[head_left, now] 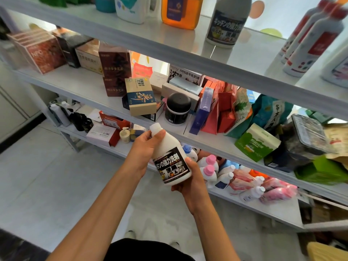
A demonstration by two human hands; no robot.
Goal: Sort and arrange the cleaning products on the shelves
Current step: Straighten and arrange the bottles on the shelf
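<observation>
hands: both grip white bottle (170,157) | white cap | dark label

A white plastic bottle (170,157) with a white cap and a black label printed in Japanese characters is tilted, cap up and to the left, in front of the shelves (169,51). A matching bottle (227,21) stands upright on the top shelf. Small white bottles with pink caps (209,167) lie crowded on the lowest shelf.
</observation>
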